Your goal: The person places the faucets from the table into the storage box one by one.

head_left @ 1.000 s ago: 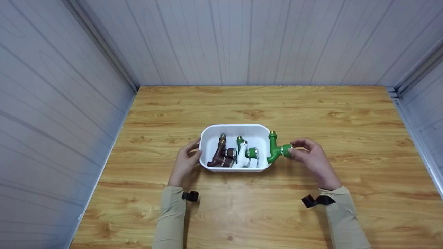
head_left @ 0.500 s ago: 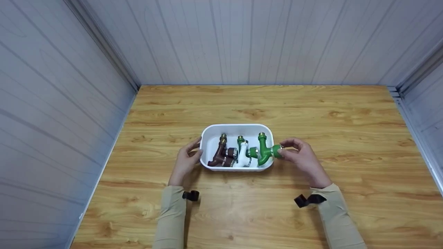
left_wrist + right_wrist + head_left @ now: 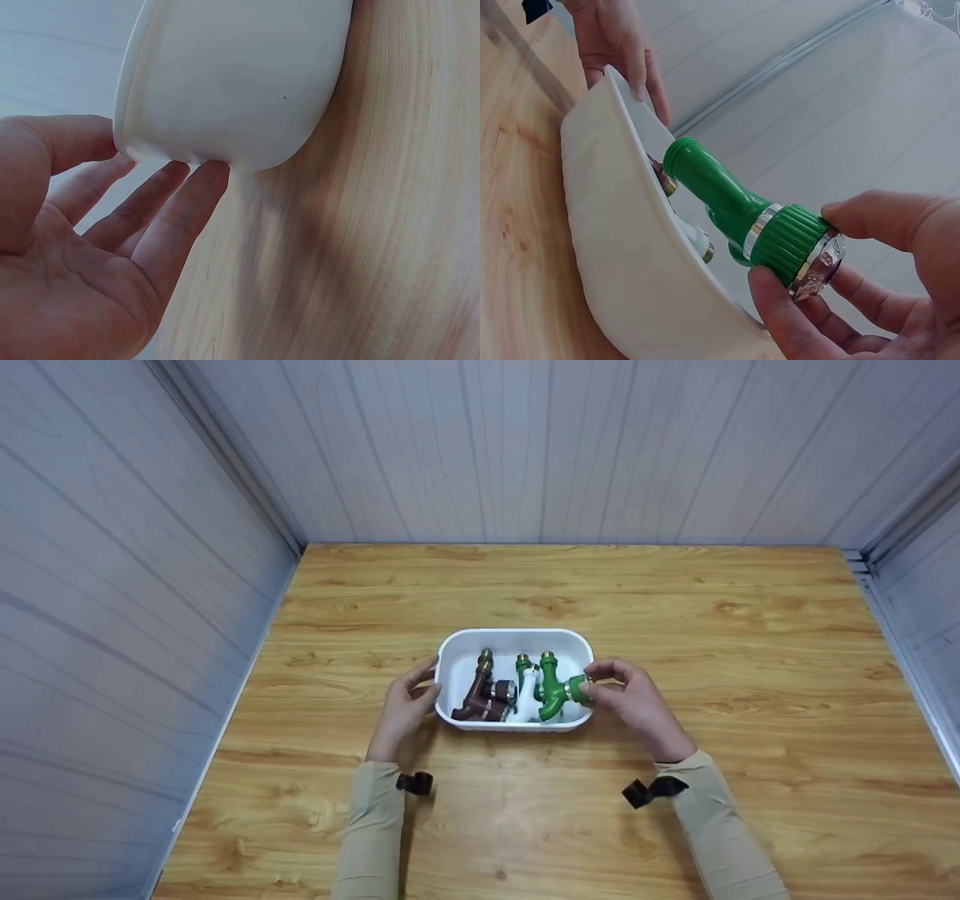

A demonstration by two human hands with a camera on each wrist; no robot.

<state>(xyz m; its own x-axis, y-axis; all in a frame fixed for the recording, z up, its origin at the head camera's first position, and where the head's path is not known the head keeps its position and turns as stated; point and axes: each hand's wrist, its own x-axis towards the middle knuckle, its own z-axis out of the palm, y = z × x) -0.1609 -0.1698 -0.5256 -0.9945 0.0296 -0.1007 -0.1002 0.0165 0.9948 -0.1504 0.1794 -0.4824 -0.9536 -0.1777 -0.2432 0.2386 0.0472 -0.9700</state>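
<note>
My right hand [image 3: 626, 697] pinches a green tap [image 3: 553, 694] by its ribbed knob between thumb and fingers, holding it over the right part of a white plastic tub [image 3: 465, 636]. A chrome cap [image 3: 817, 266] shows at the knob's end in the right wrist view. My left hand [image 3: 407, 709] touches the tub's left end, its fingers extended, with fingertips at the wall and rim in the left wrist view. Inside the tub, two brown taps [image 3: 474, 697] lie at the left and a white tap [image 3: 526, 697] in the middle. Another green tap [image 3: 523, 661] is partly hidden behind the white one.
The tub stands on a wood-grain table [image 3: 495, 810]. Pale panelled walls rise at the back [image 3: 510, 450], left [image 3: 112, 622] and right [image 3: 919, 562].
The right hand has moved left with the green tap, from beside the tub's right rim to over its inside, close to the white tap. The left hand has stayed at the tub's left end.
</note>
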